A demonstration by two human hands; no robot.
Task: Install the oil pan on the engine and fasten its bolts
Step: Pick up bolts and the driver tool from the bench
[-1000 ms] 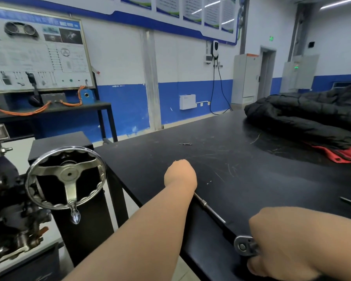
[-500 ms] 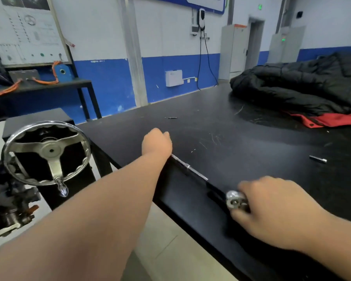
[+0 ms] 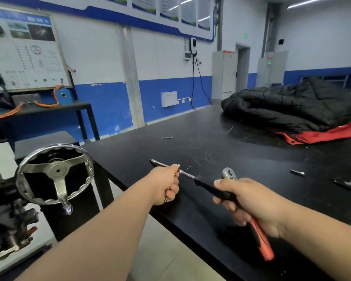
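No readable text anywhere: the wall board [image 3: 22,51] top left has diagrams and rows of print, all too blurred; same for the blue-framed panels [image 3: 170,7] along the top of the wall; no brand legible on the tools. There's a green lit sign [image 3: 245,35] above the doorway [image 3: 242,67], can't read it. Left hand [image 3: 165,186]: fingers curled round the thin steel shaft of a long driver [image 3: 206,185], something small and metallic showing under the fist, can't tell what. Right hand [image 3: 247,201]: fingers wrapped, thumb on top, gripping the driver's black handle plus a ratchet [image 3: 229,173]; its chrome head sticks out above the hand and the orange grip out below. Both tools are held over the black table [image 3: 221,142] near its front edge; the top is scratched. On it: a small bolt-like piece [image 3: 297,172] right of the hands, a tiny piece [image 3: 167,137] further back, a black padded jacket [image 3: 288,110] with red lining far right, a dark flat object [image 3: 348,184] cut by the right edge. Engine [image 3: 6,224] sits lower left, off the table, beside a chrome handwheel [image 3: 55,175]; can't make out the oil pan. Room: white walls with a blue lower band, grey cabinet [image 3: 223,72], wall unit [image 3: 193,45] with a black cable, side bench [image 3: 49,108] with orange cables [image 3: 2,115].
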